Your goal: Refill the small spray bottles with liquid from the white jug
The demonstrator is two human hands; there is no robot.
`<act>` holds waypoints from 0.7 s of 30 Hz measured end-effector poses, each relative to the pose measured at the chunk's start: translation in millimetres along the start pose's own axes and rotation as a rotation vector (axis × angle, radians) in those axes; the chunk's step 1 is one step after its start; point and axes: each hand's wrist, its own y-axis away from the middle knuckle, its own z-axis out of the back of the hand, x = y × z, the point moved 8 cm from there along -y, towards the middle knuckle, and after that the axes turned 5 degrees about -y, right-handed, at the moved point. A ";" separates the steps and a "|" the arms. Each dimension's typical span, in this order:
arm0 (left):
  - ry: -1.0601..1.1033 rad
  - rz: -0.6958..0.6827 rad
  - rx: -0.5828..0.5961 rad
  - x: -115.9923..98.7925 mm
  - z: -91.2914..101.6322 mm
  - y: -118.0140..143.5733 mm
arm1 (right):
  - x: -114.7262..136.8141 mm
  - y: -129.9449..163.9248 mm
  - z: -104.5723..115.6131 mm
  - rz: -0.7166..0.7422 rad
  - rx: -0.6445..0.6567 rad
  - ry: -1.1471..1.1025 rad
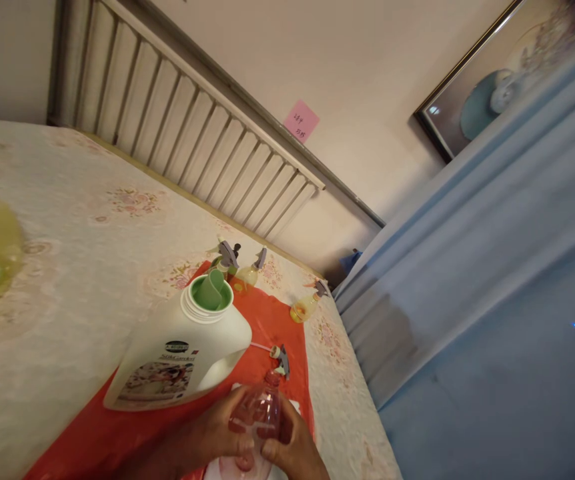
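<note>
"What lines the far side?"
"A pale radiator [195, 133] on the left, against a cream wall [362, 80] with a pink note [301, 121]."
"And right?"
"A blue curtain [472, 320], partly covering a framed picture [482, 100]."

1 head view: tilted, looking down across table [82, 267] toward radiator [187, 127].

Floral tablecloth [72, 320], radiator [192, 140], framed picture [477, 107] suggest a home.

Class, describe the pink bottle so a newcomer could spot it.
On the flowered tablecloth lies a red sheet. Over it, the left hand and right hand hold the pink bottle. Its see-through pink body sets it apart from the opaque white jug.
</note>
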 end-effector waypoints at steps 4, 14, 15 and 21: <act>0.047 0.018 -0.008 4.8 -0.7 -0.6 | -1.9 -0.1 0.8 -0.007 0.001 0.004; 0.037 0.032 -0.027 6.1 -1.0 -1.6 | -6.6 0.2 4.6 -0.015 -0.014 0.031; 0.038 0.027 -0.032 5.1 -0.7 -1.4 | -6.9 0.2 4.9 -0.015 -0.015 0.033; 0.021 0.007 -0.036 -0.1 0.1 -1.1 | -6.6 0.7 5.6 -0.017 -0.028 0.033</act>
